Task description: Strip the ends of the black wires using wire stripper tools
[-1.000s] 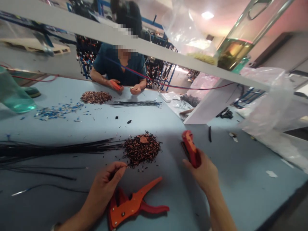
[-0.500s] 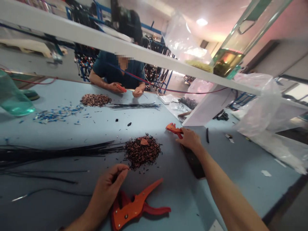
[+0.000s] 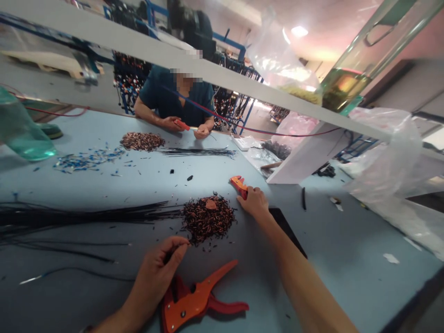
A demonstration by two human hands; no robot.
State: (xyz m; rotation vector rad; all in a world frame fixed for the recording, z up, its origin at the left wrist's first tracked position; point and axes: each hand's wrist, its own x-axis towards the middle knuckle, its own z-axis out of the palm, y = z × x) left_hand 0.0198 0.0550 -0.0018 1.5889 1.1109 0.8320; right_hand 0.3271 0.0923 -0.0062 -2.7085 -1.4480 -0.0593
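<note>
Nearest, one orange stripper (image 3: 197, 300) lies on the tabletop (image 3: 347, 240) under the left hand (image 3: 156, 275), whose grip is pinched together. Right hand (image 3: 255, 203) grip clamps a second orange tool (image 3: 239, 185) beside one wire-scrap pile (image 3: 208, 219). Farther off sits another pile (image 3: 142, 141), and a co-worker's hand (image 3: 171, 123) holds a third tool (image 3: 182, 125).

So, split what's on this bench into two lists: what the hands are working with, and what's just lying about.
In use: left hand, pinched at the edge of the brown wire pile; right hand, holding the small orange tool; black wire bundle; large orange stripper.
Lying about: blue bits; green container; plastic bag; co-worker's pile.
</note>
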